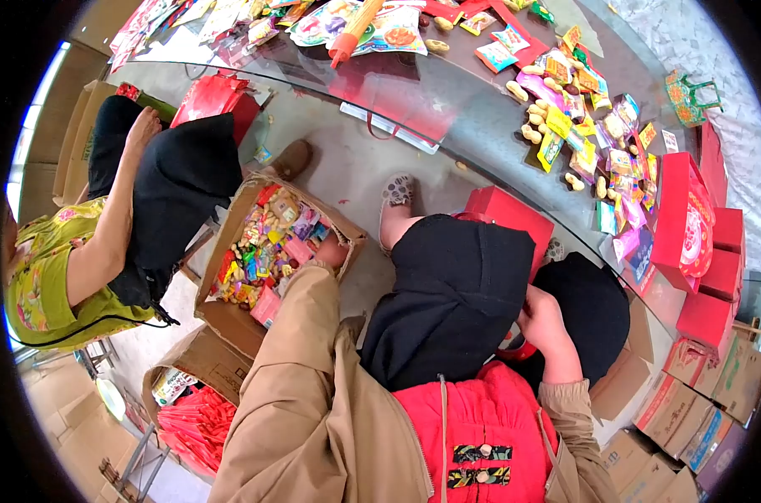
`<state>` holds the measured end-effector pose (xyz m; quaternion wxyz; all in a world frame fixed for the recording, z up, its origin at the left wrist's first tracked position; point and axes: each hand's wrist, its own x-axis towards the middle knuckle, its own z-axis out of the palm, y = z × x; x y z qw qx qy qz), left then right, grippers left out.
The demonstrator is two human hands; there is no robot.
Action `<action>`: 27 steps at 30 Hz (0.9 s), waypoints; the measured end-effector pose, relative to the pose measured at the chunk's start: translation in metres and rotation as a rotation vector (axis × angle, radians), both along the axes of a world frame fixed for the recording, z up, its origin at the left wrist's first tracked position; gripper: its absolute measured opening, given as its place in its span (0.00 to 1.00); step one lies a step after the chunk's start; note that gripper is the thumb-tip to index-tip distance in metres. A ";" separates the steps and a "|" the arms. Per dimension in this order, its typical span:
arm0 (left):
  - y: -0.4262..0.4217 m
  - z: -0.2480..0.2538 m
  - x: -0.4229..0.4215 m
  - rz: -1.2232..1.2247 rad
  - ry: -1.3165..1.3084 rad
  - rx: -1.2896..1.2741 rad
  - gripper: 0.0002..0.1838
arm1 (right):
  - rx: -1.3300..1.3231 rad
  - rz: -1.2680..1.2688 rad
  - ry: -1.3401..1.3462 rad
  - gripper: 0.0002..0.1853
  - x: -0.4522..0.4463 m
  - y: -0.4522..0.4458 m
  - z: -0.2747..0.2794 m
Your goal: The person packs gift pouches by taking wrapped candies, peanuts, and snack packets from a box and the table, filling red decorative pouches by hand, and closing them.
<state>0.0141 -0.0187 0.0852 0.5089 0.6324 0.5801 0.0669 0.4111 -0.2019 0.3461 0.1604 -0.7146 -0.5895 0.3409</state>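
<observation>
- Reaching down with the left hand (333,251) into the candy carton (229,327), right at its near right corner; fingers down among the wrapped sweets (267,256), too hidden to tell how far open or whether closed on any.
- Over to the right of the candy carton now, curling the right hand (546,323) at the lap, down by a red item (514,352) between the dark-clad knees; fingertips tucked out of sight, so impossible to tell whether gripping it.
- Just beyond that lap, also right of the candy carton: seeing a red box (514,214).
- Down below the candy carton, spotting another carton (208,360), packed with red packets (196,427).
- Left of the candy carton, noting a seated person in a green top (62,272), hand on a dark-clad knee.
- Up beyond the candy carton, taking in the glass table (481,126), strewn with more sweets (628,163) and peanuts (531,132).
- Far right of the candy carton, finding red boxes (711,314) and brown cartons (682,411).
</observation>
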 end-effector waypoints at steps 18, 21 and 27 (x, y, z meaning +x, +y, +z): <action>0.003 -0.044 -0.016 -0.159 -0.093 0.110 0.29 | -0.008 0.009 -0.004 0.15 -0.001 -0.002 -0.006; -0.001 -0.013 -0.011 0.043 -0.074 -0.046 0.30 | -0.010 0.010 0.008 0.12 -0.001 0.001 -0.003; -0.008 0.049 -0.025 0.192 -0.028 -0.230 0.26 | -0.004 0.020 0.005 0.12 0.002 -0.004 -0.009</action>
